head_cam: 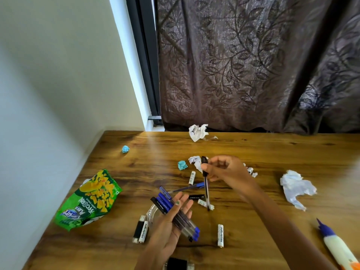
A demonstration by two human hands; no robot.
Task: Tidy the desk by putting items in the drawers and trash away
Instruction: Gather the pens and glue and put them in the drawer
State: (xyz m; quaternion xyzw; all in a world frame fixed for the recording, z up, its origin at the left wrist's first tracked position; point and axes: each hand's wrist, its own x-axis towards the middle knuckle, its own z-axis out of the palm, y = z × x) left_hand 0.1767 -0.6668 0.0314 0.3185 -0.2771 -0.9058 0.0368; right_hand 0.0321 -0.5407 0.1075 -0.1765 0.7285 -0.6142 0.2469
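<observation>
**Desk:** What holds what on the wooden desk (pixel 253 152)?

**Operator:** I see one container of sorts, a green snack bag (pixel 88 199) lying crumpled at the left edge; from here I cannot tell whether anything is in it. The other holder is the left hand (pixel 171 221), palm up, fingers nearly straight, with a bundle of pens (pixel 175 213) lying across the palm, blue and black caps fanned toward the upper left.

**Desk:** And the right hand?

**Operator:** The right hand (pixel 224 170) pinches a black-capped pen (pixel 206 184) near its cap; the clear barrel hangs almost upright, tip down just above a battery (pixel 204 204). A blue pen (pixel 190 187) and a short black marker (pixel 196 197) lie on the wood between the two hands.

**Desk:** The litter?

**Operator:** White crumpled paper (pixel 197 132) sits at the far edge by the curtain (pixel 253 65), a larger crumpled sheet (pixel 296 189) at right, two small blue wads (pixel 182 165) mid-desk. More batteries (pixel 140 228) lie near my left wrist, one (pixel 220 235) apart to the right. A glue bottle (pixel 337 246) rests at the lower right corner.
</observation>
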